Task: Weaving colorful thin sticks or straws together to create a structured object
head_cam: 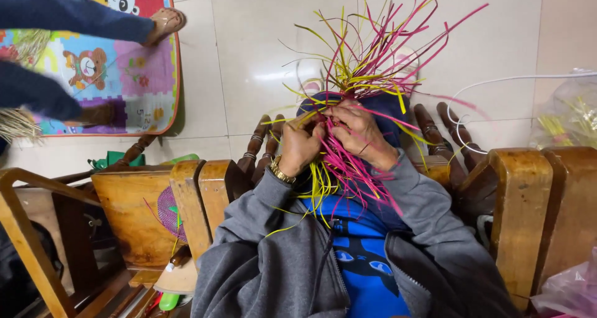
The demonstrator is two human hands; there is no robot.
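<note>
at far left, another person's legs in dark blue trousers (68, 13) cross a colourful foam play mat (140, 75) printed with cartoon animals, one sandalled foot (163, 23) resting at the mat's top edge on the pale tiled floor (249, 57). below the mat, a wooden chair (134, 212) stands beside the seated person, and a small round woven piece in purple (169, 212) lies against its seat.

at centre, the person, in a grey zip jacket (273, 268) over a blue shirt (364, 262), works a bundle of pink and yellow straw strips (367, 63) held above the lap. the left hand (300, 147), a gold wristwatch (281, 172) at its wrist, is curled closed around the lower part of the bundle, fingers tucked in among the strands. just beside it and touching, the right hand (360, 134) pinches pink strips between bent fingers, its grip tight on the weave where the strands cross. above both hands the loose ends fan out upward over the floor; below them, more pink and yellow ends hang down against the shirt.

to the right, the turned wooden armrest (522, 200) of the person's own chair frames the scene, a white cord (497, 82) loops across the tiles, and a clear plastic bag (569, 116) holding yellowish strips sits at the far right edge.
</note>
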